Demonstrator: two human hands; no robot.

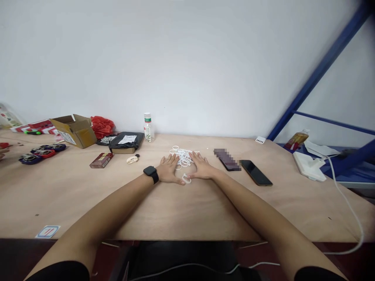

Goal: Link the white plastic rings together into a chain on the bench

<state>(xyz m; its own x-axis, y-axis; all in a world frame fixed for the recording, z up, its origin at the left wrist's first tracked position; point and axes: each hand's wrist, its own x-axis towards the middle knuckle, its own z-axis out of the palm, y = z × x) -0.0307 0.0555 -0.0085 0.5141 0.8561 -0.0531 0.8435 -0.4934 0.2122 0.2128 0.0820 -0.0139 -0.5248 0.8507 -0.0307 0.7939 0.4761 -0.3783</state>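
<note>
In the head view, a pile of white loops (184,155) lies on the desk (175,218) near the frame's centre; the left hand (168,170) (a black watch (151,172) on its wrist) and right hand (202,167) flank it, open, fingers extended, thumbs apart; a black phone (257,173) lies right of centre.

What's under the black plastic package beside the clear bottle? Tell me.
A strip of brown cardboard shows beneath the front of the black plastic package. The rest underneath is covered, so its full shape and anything else there can't be seen.
</note>
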